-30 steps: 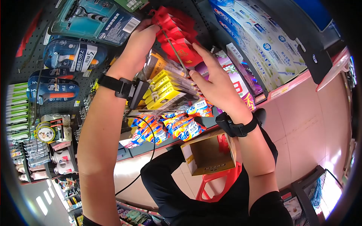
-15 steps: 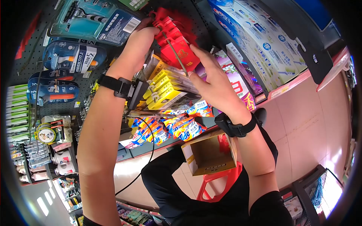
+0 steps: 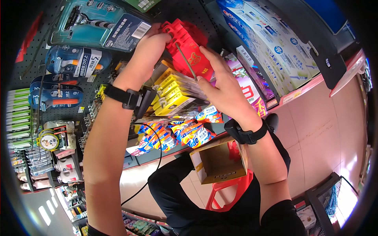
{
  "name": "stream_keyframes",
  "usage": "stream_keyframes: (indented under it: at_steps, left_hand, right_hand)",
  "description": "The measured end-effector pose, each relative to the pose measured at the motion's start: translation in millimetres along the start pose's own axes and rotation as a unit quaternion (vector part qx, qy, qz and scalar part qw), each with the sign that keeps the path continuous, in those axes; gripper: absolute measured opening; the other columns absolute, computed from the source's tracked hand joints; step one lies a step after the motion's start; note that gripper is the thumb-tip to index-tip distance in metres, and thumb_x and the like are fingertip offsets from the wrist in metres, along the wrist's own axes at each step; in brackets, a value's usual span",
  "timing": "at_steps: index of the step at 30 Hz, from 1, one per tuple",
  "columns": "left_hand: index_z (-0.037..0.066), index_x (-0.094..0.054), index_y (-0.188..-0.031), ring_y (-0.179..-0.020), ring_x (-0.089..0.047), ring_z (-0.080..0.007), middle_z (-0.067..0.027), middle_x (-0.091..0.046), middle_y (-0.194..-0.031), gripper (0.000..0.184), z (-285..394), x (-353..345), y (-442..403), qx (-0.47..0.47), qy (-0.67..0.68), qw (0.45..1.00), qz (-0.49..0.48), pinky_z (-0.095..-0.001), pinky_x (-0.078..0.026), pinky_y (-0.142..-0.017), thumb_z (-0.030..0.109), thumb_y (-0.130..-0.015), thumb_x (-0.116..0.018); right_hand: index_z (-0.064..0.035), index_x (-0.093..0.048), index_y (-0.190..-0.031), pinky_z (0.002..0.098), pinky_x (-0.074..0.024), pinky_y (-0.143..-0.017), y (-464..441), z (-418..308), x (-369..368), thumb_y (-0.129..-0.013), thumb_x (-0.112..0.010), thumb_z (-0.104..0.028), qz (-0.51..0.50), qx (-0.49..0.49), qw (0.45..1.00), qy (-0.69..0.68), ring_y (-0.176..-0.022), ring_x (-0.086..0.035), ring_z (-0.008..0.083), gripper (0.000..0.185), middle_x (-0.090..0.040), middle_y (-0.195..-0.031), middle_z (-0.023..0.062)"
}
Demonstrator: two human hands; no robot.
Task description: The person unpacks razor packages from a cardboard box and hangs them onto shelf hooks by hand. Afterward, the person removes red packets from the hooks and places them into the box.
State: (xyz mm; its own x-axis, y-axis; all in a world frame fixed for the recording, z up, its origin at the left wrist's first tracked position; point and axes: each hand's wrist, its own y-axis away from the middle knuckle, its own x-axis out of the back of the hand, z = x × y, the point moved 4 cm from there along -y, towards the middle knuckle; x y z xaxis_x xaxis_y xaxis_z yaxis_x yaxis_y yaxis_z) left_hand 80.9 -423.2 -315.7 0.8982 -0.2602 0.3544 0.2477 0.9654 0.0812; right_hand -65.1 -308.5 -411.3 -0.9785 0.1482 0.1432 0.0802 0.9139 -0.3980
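A stack of red packs with gold print (image 3: 193, 59) hangs on a thin metal hook (image 3: 185, 59) in front of the pegboard. My left hand (image 3: 151, 49) is closed at the packs' notched top edge, its fingertips partly hidden behind them. Around the hook's outer tip my right hand (image 3: 222, 84) has its thumb against the rod, with the index finger stretched along the packs' right edge; its other fingers are hidden. Just below the packs hang yellow-and-black boxed packs (image 3: 175, 96) on neighbouring hooks.
Razor blister packs (image 3: 94, 25) hang at left. Toothpaste boxes (image 3: 271, 43) are stacked upper right. Tide bags (image 3: 195, 133) lie on the shelf below. An open cardboard box (image 3: 199, 171) with red items inside rests on a red stool (image 3: 218, 196). A black cable (image 3: 160, 157) dangles nearby.
My left hand and the red packs have shifted slightly down and to the right, along the hook towards its tip. My right hand has stayed almost still.
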Motion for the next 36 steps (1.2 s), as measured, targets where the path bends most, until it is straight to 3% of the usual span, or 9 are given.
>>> stream_keyframes:
  at_steps: [3,8,14,16,19,23,26,34,36]
  left_hand:
    - [0.004,-0.053,-0.135,-0.105,-0.058,-0.0144,-0.0067,-0.063,-0.118,0.045,3.0,-3.2,10.8,0.041,-0.036,0.998,0.015,-0.0284,-0.043,-0.096,0.011,-0.091,-0.055]
    - [-0.001,-0.05,-0.138,-0.11,-0.058,-0.0162,-0.0098,-0.063,-0.124,0.048,3.3,-4.4,19.1,0.033,-0.12,0.992,0.025,-0.0273,-0.042,-0.098,0.016,-0.093,-0.054]
    - [-0.004,-0.049,-0.139,-0.109,-0.059,-0.0188,-0.0139,-0.064,-0.121,0.051,6.2,-10.8,27.0,0.012,-0.142,0.99,0.005,-0.0284,-0.042,-0.098,0.017,-0.092,-0.053]
    - [-0.005,-0.05,-0.135,-0.104,-0.061,-0.0212,-0.0162,-0.065,-0.117,0.048,0.1,-7.6,23.8,-0.007,-0.153,0.988,0.021,-0.0312,-0.044,-0.096,0.016,-0.092,-0.052]
    - [-0.008,-0.05,-0.133,-0.1,-0.063,-0.0248,-0.0193,-0.066,-0.114,0.046,0.1,-6.3,23.5,-0.027,-0.168,0.985,-0.027,-0.0342,-0.047,-0.094,0.017,-0.093,-0.05]
    - [-0.009,-0.049,-0.132,-0.101,-0.065,-0.0278,-0.0221,-0.066,-0.112,0.047,0.8,-10.1,33.5,-0.041,-0.173,0.984,-0.012,-0.0351,-0.048,-0.093,0.017,-0.094,-0.05]
    - [-0.009,-0.049,-0.131,-0.104,-0.065,-0.0298,-0.0239,-0.066,-0.114,0.047,-3.0,-6.2,34.4,-0.07,-0.204,0.976,-0.017,-0.0349,-0.048,-0.093,0.018,-0.093,-0.052]
    - [-0.009,-0.05,-0.128,-0.108,-0.065,-0.0339,-0.0268,-0.065,-0.114,0.046,-2.1,-11.4,47.2,-0.042,-0.202,0.977,-0.043,-0.0369,-0.048,-0.094,0.019,-0.092,-0.056]
    - [-0.009,-0.05,-0.128,-0.109,-0.064,-0.0348,-0.0276,-0.064,-0.115,0.045,-1.1,-12.9,52.5,-0.04,-0.212,0.976,-0.042,-0.0376,-0.048,-0.094,0.018,-0.092,-0.056]
  right_hand:
    - [-0.0035,-0.04,-0.147,0.0431,-0.0408,-0.108,1.3,-0.5,1.0,-0.087,-0.067,-0.012,0.021,-0.003,0.999,0.044,-0.13,-0.047,0.0401,0.066,-0.047,-0.143,0.0243]
    - [-0.0035,-0.039,-0.147,0.0413,-0.0368,-0.111,0.4,-0.7,3.8,-0.086,-0.07,-0.013,0.024,-0.022,0.995,0.092,-0.131,-0.047,0.0376,0.069,-0.049,-0.14,0.0216]
    - [-0.0014,-0.051,-0.13,0.0398,-0.0431,-0.104,0.3,1.3,2.9,-0.084,-0.073,-0.011,0.074,-0.001,0.994,0.084,-0.122,-0.054,0.0369,0.052,-0.054,-0.133,0.0196]
    - [-0.0017,-0.054,-0.123,0.0397,-0.047,-0.098,0.1,1.3,4.5,-0.084,-0.074,-0.012,0.066,-0.052,0.995,0.063,-0.113,-0.059,0.0346,0.045,-0.058,-0.123,0.0182]
    - [-0.0025,-0.056,-0.121,0.0387,-0.0493,-0.092,0.4,5.6,6.3,-0.084,-0.076,-0.014,0.079,-0.046,0.994,0.067,-0.106,-0.061,0.0316,0.043,-0.059,-0.115,0.0166]
    - [-0.0023,-0.058,-0.118,0.0376,-0.0496,-0.09,0.8,1.3,8.0,-0.083,-0.077,-0.014,0.087,-0.046,0.993,0.072,-0.104,-0.062,0.0299,0.042,-0.059,-0.112,0.0154]
    - [-0.0024,-0.059,-0.116,0.0371,-0.0498,-0.089,1.6,-0.3,9.8,-0.082,-0.078,-0.014,0.082,-0.048,0.992,0.079,-0.102,-0.062,0.0294,0.041,-0.059,-0.111,0.0145]
    - [-0.0022,-0.061,-0.106,0.0337,-0.0501,-0.086,1.8,-1.4,23.9,-0.075,-0.082,-0.014,-0.007,-0.061,0.997,0.046,-0.095,-0.061,0.0244,0.039,-0.06,-0.105,0.0104]
    - [-0.0027,-0.061,-0.106,0.037,-0.0492,-0.086,2.1,-1.2,26.3,-0.074,-0.082,-0.014,-0.019,-0.069,0.997,0.037,-0.098,-0.06,0.0294,0.039,-0.059,-0.105,0.0131]
